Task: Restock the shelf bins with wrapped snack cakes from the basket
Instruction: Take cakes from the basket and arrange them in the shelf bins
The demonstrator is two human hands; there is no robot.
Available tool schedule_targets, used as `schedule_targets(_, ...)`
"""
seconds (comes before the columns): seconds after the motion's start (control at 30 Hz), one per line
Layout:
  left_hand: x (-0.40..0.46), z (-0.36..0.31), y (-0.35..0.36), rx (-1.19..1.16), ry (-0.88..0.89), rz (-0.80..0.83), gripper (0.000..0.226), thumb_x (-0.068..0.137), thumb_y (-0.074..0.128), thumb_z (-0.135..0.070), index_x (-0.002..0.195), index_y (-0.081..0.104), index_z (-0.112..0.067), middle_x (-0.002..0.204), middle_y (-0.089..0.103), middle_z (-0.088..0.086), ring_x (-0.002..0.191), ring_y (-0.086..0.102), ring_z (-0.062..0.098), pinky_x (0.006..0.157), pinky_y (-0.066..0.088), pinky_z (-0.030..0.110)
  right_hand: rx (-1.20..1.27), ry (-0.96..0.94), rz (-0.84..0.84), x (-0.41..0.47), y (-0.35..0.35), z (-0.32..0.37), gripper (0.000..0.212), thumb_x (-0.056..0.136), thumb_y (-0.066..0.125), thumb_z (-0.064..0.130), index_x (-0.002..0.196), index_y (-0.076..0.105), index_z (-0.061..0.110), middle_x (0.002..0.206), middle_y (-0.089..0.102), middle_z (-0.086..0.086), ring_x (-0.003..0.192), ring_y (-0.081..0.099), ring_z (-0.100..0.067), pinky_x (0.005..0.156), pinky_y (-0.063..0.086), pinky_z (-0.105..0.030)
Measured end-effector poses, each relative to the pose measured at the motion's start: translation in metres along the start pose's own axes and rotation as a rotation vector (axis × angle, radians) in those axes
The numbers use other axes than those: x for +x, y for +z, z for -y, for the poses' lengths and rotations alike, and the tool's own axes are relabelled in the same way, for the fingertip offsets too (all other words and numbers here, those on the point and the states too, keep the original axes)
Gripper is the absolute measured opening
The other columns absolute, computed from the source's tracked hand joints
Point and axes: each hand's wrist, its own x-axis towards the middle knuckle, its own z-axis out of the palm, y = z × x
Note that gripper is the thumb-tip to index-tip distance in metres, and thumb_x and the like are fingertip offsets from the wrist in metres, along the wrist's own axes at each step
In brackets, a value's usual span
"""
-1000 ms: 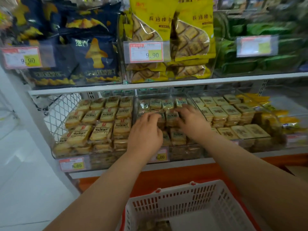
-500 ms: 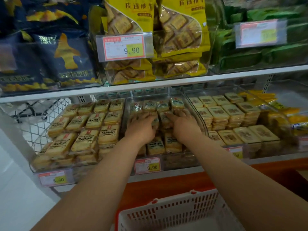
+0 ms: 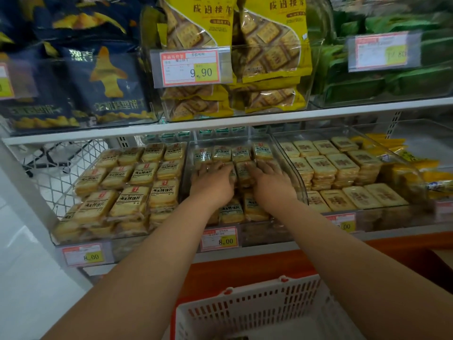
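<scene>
Change: both hands have gone deeper into the middle bin since a second ago, the view has closed in on the shelf, and the hands now lie side by side on the cakes instead of the right one leading.
Left fingers (image 3: pixel 204 168): spread fairly straight, lying flat on wrapped cakes near the back rows, curled round nothing.
Right fingers (image 3: pixel 266 165): likewise stretched out and pressing down on cake tops; the tips blur behind the clear bin wall.
Left hand (image 3: pixel 212 184): palm down, just beside the right hand (image 3: pixel 272 184), a cake showing between them.
Snack cakes (image 3: pixel 230 212): stacked in rows in the middle bin (image 3: pixel 297 182), under and around both hands.
Neighbouring bins: the left bin (image 3: pixel 73 241) is packed with the same yellow cakes; the right bin (image 3: pixel 382 217) holds paler rectangular cakes.
Price tags: one reading 8.00 (image 3: pixel 219 239) is on the middle bin's front.
Basket (image 3: pixel 247 307): white plastic, red-trimmed, below the forearms; its contents are out of view.
Upper shelf (image 3: pixel 245 121): carries yellow biscuit bags (image 3: pixel 269 40), dark blue bags and green packets.
</scene>
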Motion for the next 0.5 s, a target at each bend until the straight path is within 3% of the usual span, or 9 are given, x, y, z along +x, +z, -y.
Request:
schedule_targets(0.1,-0.016,0.001,-0.009,0.058,0.096,-0.232,0.042,0.104,0.036,-0.037,0.143,0.045,-0.025,0.156,0.036,0.001,0.148,0.020,0.029,0.120,0.014,0.044,0.130,-0.058,-0.219,-0.015,-0.001,-0.005,0.050,0.096,0.048,0.015,0.145,0.044,0.018,0.151,0.041,-0.010,0.144,0.028,-0.029,0.117,0.023,-0.043)
schedule_targets(0.2,-0.049,-0.002,-0.007,-0.004,0.178,-0.372,0.038,0.103,0.040,-0.033,0.138,0.052,-0.022,0.145,0.050,0.000,0.140,0.034,0.024,0.114,0.026,0.039,0.197,-0.136,-0.416,-0.049,0.003,-0.008,0.038,0.088,0.054,0.005,0.125,0.061,0.009,0.122,0.061,-0.013,0.117,0.051,-0.032,0.100,0.040,-0.043)
schedule_targets(0.33,-0.110,-0.008,0.020,-0.072,0.276,-0.484,0.028,0.101,0.045,-0.025,0.122,0.063,-0.021,0.122,0.061,-0.002,0.119,0.049,0.020,0.096,0.038,0.035,0.243,-0.290,-0.429,-0.109,0.031,-0.004,0.028,0.085,0.047,0.007,0.108,0.064,0.008,0.100,0.061,-0.008,0.095,0.051,-0.026,0.083,0.042,-0.037)
schedule_targets(0.4,-0.140,-0.010,0.043,-0.167,0.309,-0.454,0.022,0.100,0.047,-0.021,0.113,0.065,-0.019,0.111,0.063,-0.001,0.108,0.051,0.019,0.087,0.040,0.032,0.290,-0.315,-0.375,-0.140,0.053,-0.004,0.026,0.086,0.043,0.009,0.103,0.063,0.008,0.095,0.060,-0.007,0.088,0.052,-0.026,0.076,0.043,-0.037)
schedule_targets(0.5,-0.181,-0.007,0.089,-0.326,0.214,-0.238,0.020,0.101,0.048,-0.022,0.111,0.064,-0.021,0.109,0.065,-0.001,0.101,0.056,0.017,0.080,0.046,0.033,0.340,-0.293,-0.307,-0.184,0.097,-0.009,0.025,0.087,0.043,0.012,0.099,0.065,0.009,0.095,0.062,-0.007,0.087,0.053,-0.026,0.076,0.047,-0.038)
